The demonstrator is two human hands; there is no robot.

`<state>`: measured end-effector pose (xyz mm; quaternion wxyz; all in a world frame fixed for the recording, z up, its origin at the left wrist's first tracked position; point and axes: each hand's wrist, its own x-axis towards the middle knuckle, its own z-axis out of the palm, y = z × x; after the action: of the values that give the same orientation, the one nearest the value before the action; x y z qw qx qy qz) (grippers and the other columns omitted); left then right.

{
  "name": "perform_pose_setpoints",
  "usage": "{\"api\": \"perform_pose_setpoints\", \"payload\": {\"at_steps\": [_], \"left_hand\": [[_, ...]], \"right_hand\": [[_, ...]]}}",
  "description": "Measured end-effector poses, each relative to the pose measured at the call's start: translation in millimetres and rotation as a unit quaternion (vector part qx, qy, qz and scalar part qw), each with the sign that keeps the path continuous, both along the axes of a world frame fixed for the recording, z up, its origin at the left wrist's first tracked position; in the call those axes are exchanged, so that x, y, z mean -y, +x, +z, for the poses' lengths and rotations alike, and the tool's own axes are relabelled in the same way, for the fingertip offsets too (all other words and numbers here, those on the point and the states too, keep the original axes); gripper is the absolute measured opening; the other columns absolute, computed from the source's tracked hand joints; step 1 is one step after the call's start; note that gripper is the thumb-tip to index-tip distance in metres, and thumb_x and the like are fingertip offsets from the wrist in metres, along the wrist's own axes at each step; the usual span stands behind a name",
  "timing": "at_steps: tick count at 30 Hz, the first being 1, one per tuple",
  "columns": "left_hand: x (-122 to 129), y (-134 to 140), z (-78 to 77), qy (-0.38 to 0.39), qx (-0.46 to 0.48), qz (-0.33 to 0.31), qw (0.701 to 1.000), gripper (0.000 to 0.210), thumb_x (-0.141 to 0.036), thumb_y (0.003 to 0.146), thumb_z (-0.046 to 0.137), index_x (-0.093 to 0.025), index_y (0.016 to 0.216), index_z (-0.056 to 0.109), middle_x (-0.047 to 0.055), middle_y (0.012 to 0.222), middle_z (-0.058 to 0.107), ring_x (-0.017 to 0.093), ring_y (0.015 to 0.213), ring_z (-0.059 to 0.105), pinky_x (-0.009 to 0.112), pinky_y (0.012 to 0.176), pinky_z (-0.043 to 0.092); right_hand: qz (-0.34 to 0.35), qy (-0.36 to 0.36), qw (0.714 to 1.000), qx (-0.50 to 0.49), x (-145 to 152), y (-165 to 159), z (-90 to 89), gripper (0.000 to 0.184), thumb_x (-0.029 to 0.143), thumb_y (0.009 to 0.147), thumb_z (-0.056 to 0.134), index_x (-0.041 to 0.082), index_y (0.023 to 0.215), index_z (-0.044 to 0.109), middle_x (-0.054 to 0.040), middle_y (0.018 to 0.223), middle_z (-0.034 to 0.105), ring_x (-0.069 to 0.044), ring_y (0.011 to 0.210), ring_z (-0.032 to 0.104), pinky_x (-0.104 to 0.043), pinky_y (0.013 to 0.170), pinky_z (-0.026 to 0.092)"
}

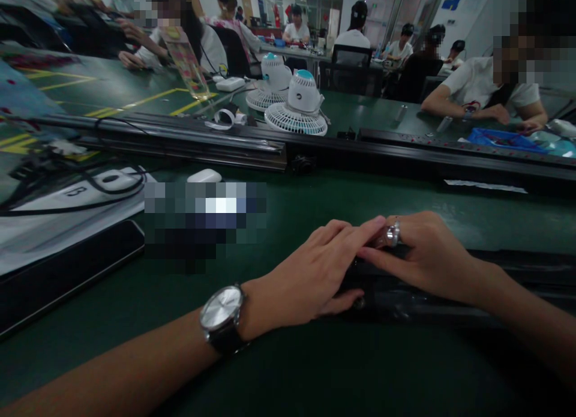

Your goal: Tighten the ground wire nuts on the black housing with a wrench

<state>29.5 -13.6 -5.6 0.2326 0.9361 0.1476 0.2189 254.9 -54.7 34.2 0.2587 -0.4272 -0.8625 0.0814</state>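
A long black bar (423, 300), seemingly wrapped in shiny plastic, lies on the green table in front of me and runs off to the right. My left hand (321, 267), with a watch (222, 309) on the wrist, grips its left end, thumb low and fingers over the top. My right hand (427, 255) wears a silver ring (393, 233). It meets the left fingertips above the bar's end, thumb and fingers pinched together. Whatever sits between those right fingers is hidden.
Long dark rails (180, 141) cross the table beyond my hands. Two white fans (297, 108) lie face down behind them. At left are a black phone-like slab (76, 270), cables, a white case (204, 176) and a blurred-out item. A blue tray (499, 140) sits far right, near a seated person.
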Motion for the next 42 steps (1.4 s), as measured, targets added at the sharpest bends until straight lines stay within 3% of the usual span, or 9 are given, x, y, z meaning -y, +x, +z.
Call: {"api": "perform_pose_setpoints", "payload": {"at_steps": [6,9,14,18,24,34,42], "left_hand": [[-0.8,-0.3,0.7,0.010,-0.008,-0.011,1.000,0.127,-0.046,0.074,0.089,-0.029,0.165,0.002,0.013,0.156,0.043,0.035,0.141,0.038,0.053,0.114,0.041],[-0.3,1.4,-1.6,0.017,-0.002,0.005,1.000,0.133,-0.044,0.070,0.092,-0.031,0.164,0.000,0.013,0.156,0.043,0.036,0.140,0.039,0.055,0.114,0.040],[-1.9,1.0,-2.0,0.017,0.010,-0.003,1.000,0.132,-0.036,0.073,0.090,-0.029,0.164,-0.005,0.015,0.159,0.039,0.036,0.140,0.041,0.053,0.113,0.040],[-5.1,-1.9,1.9,0.018,-0.005,-0.036,0.999,0.129,-0.026,0.076,0.084,-0.025,0.164,-0.010,0.017,0.159,0.040,0.034,0.135,0.046,0.052,0.113,0.039],[-3.5,-0.8,1.6,0.017,-0.007,-0.015,1.000,0.130,-0.054,0.077,0.085,-0.026,0.164,-0.007,0.019,0.158,0.040,0.036,0.137,0.045,0.055,0.113,0.039],[-0.3,2.1,-3.5,0.003,0.007,0.007,1.000,0.130,-0.041,0.072,0.091,-0.030,0.165,-0.001,0.014,0.156,0.045,0.035,0.140,0.042,0.055,0.113,0.040],[-0.3,2.7,-3.0,0.010,0.005,0.009,1.000,0.136,-0.042,0.070,0.092,-0.029,0.164,-0.004,0.015,0.158,0.043,0.036,0.139,0.043,0.055,0.113,0.040]], "right_hand": [[-0.034,0.037,0.999,0.021,3.1,-3.5,-5.8,0.036,0.033,0.099,0.062,0.016,0.068,0.067,-0.0026,0.059,0.069,-0.014,0.048,0.060,-0.027,0.050,0.035],[-0.021,0.047,0.998,0.029,2.7,-6.6,-6.8,0.037,0.032,0.100,0.060,0.016,0.067,0.066,-0.0028,0.057,0.067,-0.015,0.048,0.060,-0.028,0.050,0.035],[0.039,0.005,0.997,0.070,0.8,-0.5,5.0,0.020,0.021,0.099,0.059,0.014,0.085,0.071,-0.0075,0.082,0.076,-0.020,0.072,0.071,-0.031,0.066,0.048],[0.087,-0.070,0.993,0.030,-0.1,12.7,21.7,0.014,0.015,0.098,0.059,0.020,0.103,0.072,-0.0024,0.103,0.078,-0.016,0.094,0.072,-0.027,0.085,0.050],[0.028,-0.065,0.997,0.033,-1.4,10.7,19.3,0.015,0.022,0.099,0.063,0.017,0.088,0.072,-0.0019,0.080,0.076,-0.014,0.068,0.069,-0.027,0.064,0.045],[-0.026,0.009,1.000,0.001,3.2,-3.9,0.3,0.033,0.027,0.096,0.066,0.016,0.065,0.065,-0.0005,0.058,0.068,-0.011,0.048,0.060,-0.024,0.050,0.036],[-0.017,0.018,1.000,0.014,4.9,-7.7,-2.3,0.029,0.027,0.096,0.065,0.017,0.069,0.065,-0.0011,0.059,0.069,-0.013,0.050,0.062,-0.025,0.052,0.039]]}}
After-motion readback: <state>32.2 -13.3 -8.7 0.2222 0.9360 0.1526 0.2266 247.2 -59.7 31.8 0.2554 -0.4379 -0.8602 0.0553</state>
